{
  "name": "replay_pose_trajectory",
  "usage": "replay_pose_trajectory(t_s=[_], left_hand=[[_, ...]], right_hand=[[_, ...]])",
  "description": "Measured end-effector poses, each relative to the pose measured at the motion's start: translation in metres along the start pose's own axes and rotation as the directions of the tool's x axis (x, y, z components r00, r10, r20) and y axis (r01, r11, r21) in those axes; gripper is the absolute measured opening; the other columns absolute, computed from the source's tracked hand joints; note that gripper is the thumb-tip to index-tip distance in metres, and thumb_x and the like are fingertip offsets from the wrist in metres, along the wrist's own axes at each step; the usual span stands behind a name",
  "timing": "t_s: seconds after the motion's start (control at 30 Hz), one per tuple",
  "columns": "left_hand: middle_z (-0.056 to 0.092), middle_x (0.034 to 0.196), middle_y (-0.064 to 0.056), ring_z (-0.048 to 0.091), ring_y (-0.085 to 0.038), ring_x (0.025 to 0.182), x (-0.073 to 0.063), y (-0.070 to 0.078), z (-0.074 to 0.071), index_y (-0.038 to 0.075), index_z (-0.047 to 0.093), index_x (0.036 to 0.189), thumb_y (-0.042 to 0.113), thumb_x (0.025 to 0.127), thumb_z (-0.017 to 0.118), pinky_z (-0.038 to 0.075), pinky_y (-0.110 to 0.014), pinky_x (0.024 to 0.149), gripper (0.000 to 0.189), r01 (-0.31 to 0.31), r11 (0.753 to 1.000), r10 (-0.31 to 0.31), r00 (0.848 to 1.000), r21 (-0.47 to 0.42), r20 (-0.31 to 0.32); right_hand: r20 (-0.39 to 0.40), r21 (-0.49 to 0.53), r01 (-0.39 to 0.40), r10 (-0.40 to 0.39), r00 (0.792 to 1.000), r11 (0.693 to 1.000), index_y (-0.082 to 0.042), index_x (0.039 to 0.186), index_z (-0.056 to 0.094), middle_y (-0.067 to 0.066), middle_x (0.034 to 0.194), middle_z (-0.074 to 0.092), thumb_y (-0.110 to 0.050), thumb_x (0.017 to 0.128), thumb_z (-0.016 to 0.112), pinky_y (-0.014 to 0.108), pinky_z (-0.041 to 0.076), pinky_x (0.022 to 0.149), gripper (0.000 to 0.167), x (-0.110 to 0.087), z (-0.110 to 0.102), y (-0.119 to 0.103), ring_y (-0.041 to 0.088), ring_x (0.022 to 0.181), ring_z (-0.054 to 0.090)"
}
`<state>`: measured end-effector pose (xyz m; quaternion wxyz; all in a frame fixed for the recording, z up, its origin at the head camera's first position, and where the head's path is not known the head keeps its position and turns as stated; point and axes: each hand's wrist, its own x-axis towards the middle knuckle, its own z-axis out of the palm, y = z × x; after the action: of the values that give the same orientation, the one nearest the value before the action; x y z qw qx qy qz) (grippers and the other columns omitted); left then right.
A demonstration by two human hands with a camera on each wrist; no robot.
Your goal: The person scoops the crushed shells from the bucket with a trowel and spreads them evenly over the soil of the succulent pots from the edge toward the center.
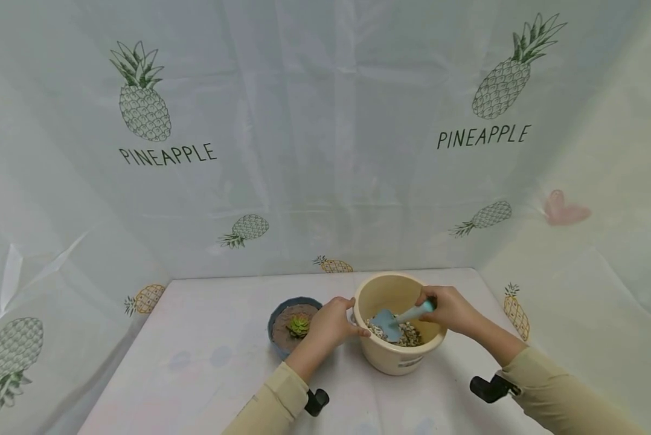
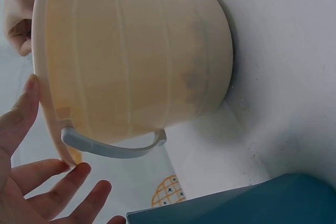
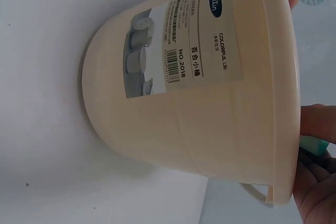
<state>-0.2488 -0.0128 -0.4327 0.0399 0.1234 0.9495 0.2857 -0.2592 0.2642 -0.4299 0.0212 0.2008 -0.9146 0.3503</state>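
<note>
Succulent sits in its pot, but I guess pebbles need scooping, with my right hand gripping the trowel, left hand the bucket.

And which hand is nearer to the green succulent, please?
Left. The left hand is just beside the succulent, touching the left rim of the bucket; the right hand is farther away, at the bucket's right side, holding the trowel.
</note>
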Motion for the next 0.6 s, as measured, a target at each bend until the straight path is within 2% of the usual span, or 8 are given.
replay_pose_trajectory(t_s=[0.27,0.6], left_hand=[[0.059,0.131,-0.013,0.054,-0.030,0.122,0.002,0.000,0.001,0.004,0.060,0.134,0.043,0.066,0.089,0.045,-0.048,0.097,0.083,0.008,1.000,-0.008,1.000,-0.002,-0.001],[0.058,0.132,-0.013,0.053,-0.031,0.123,-0.001,0.002,0.000,0.005,0.058,0.135,0.041,0.067,0.089,0.044,-0.049,0.098,0.083,0.019,1.000,-0.019,1.000,-0.017,0.006]], right_hand=[[0.025,0.077,-0.019,0.017,1.000,0.997,-0.006,0.086,0.066,0.001,0.083,0.064,0.005,0.073,0.081,0.028,0.051,0.062,0.023,-0.003,-0.006,-0.002,0.018,0.074,0.056],[0.020,0.193,-0.095,0.093,0.995,0.977,-0.001,0.091,0.064,0.008,0.089,0.065,-0.001,0.077,0.081,0.028,0.053,0.063,0.022,-0.011,-0.018,-0.001,0.021,0.078,0.062]])
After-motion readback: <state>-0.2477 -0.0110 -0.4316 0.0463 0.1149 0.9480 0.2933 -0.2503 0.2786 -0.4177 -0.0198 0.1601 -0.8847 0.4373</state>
